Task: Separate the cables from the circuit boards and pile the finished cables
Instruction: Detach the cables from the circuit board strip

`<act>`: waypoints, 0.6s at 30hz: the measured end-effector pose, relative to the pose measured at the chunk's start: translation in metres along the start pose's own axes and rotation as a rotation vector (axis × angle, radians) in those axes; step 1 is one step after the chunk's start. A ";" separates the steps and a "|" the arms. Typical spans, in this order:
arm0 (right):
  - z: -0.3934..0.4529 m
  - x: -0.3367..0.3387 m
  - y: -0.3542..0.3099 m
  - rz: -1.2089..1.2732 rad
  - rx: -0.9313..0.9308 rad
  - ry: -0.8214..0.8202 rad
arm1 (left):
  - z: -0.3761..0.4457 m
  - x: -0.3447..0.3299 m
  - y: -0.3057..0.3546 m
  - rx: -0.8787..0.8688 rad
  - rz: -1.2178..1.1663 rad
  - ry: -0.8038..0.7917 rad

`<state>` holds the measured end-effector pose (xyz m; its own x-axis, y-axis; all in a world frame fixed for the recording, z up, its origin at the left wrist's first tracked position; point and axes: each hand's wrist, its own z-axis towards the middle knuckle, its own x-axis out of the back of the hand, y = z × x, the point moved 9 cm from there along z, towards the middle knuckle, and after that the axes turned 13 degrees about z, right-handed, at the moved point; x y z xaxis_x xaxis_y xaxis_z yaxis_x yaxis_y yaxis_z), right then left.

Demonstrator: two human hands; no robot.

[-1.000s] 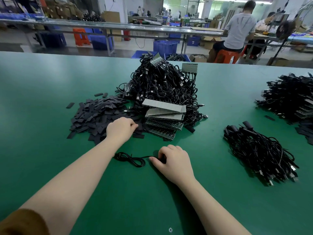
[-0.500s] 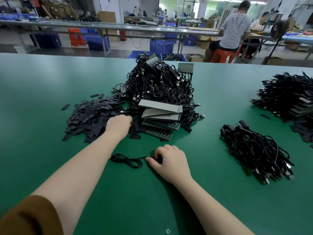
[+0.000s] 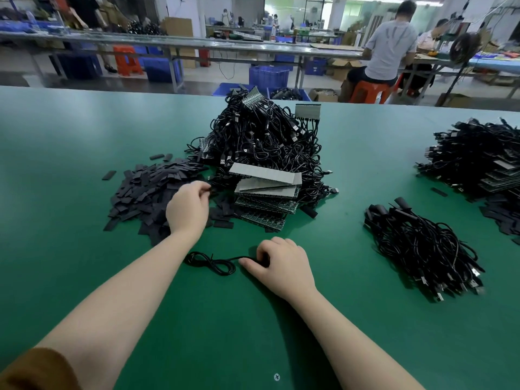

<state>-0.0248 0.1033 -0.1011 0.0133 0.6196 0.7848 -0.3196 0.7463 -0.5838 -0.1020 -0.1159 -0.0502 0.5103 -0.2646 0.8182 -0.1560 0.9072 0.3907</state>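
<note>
A tall heap of black cables still joined to circuit boards (image 3: 264, 142) rises at the table's centre. In front of it lies a stack of bare circuit boards (image 3: 266, 198). My left hand (image 3: 188, 209) rests at the edge of a spread of small black sleeves (image 3: 152, 190), fingers pinched on something small and dark that I cannot make out. My right hand (image 3: 281, 263) presses one end of a single loose black cable (image 3: 211, 263) against the green table (image 3: 84, 277). A pile of separated cables (image 3: 422, 246) lies to the right.
Another heap of cables and boards (image 3: 478, 156) sits at the far right edge. Beyond the table are blue crates (image 3: 268, 77), orange stools (image 3: 365, 91), long benches and seated people (image 3: 391, 43) with their backs turned.
My left hand has lifted slightly and its fingers have pinched together at the sleeve spread. My right hand and the loose cable have stayed where they were.
</note>
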 end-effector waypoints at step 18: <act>-0.011 0.032 0.022 0.888 -0.199 0.211 | -0.116 0.012 0.093 -0.376 -0.287 -0.156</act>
<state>-0.0211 0.1427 -0.0912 0.0202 0.9998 -0.0089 -0.1276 -0.0062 -0.9918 -0.0123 0.0038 -0.0534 0.3512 -0.5406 0.7645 0.3028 0.8382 0.4536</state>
